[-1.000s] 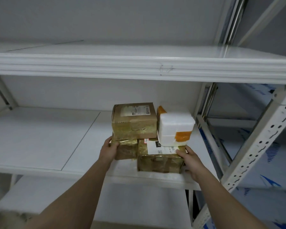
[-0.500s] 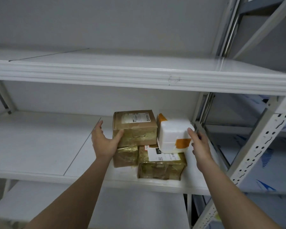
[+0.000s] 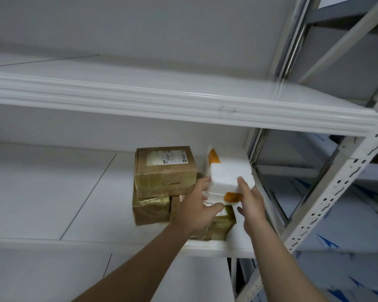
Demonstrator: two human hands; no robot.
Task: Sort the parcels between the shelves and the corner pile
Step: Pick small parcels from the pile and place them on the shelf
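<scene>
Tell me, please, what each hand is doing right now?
Left hand: grips the left side of the white foam box, thumb under its front edge.
Right hand: grips the same box at its right front corner.

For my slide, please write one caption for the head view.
Left hand and right hand hold the white foam box beside the brown parcel on the shelf.

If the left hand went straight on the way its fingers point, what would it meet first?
The white foam box; the left hand already seems to touch its left side. The brown box sits just left of that line.
</scene>
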